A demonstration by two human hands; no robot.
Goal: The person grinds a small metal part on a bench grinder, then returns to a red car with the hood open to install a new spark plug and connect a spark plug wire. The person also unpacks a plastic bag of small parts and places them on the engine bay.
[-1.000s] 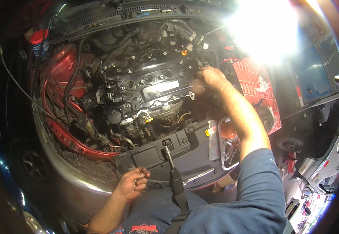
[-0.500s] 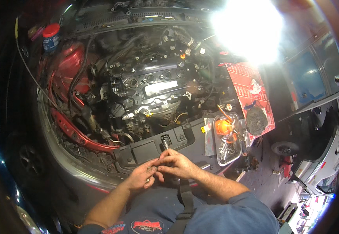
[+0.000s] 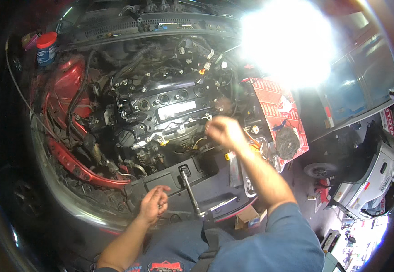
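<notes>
My right hand [image 3: 226, 133] is over the front right of the engine, near the edge of the black valve cover [image 3: 160, 97]. Motion smears its fingers, so whether they hold anything does not show. Lower down, my left hand [image 3: 154, 203] hovers by the black front panel [image 3: 160, 181], fingers loosely bent and apart, with nothing visible in it. To its right, a chrome ratchet with a long extension [image 3: 190, 192] lies across the panel, its far end at a square recess.
Right of the engine are a red and white box [image 3: 269, 97], a dark lump [image 3: 287, 143] and a metal tray [image 3: 250, 186], partly hidden by my right arm. A blue tub with red lid [image 3: 46, 51] stands far left. A work lamp [image 3: 287, 43] glares.
My hands were together over the front panel and have parted. The right reached forward and right to the engine; the left drew slightly left. The ratchet now shows uncovered.
</notes>
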